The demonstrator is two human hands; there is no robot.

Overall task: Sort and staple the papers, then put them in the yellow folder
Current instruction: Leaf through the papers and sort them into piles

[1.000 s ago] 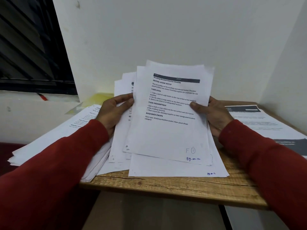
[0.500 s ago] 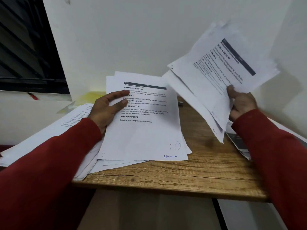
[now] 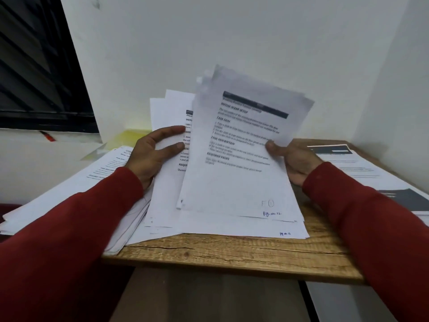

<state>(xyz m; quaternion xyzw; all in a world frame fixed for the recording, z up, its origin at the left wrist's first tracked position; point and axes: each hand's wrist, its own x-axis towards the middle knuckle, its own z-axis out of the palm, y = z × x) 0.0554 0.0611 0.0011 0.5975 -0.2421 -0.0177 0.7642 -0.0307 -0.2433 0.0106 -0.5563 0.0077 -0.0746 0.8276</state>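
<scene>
My right hand [image 3: 293, 160] grips a sheaf of printed white papers [image 3: 234, 184] by its right edge, thumb on top; its front sheet is marked "Pg-no-12" at the bottom. The sheaf is tilted and lies over a second stack of papers [image 3: 167, 201] on the wooden table [image 3: 232, 254]. My left hand [image 3: 153, 154] holds that lower stack at its left side, fingers stretched across the top sheet. A corner of the yellow folder [image 3: 130, 138] shows behind my left hand, against the wall. No stapler is in view.
More printed sheets [image 3: 69, 187] spread over the table's left edge. Another pile of papers with dark headers [image 3: 362, 166] lies at the right by the side wall. A red pen [image 3: 47, 136] rests on the window ledge at the left.
My right hand swung its sheaf up and to the right half a second ago, then brought it back down over the lower stack. My left hand stayed on that stack.
</scene>
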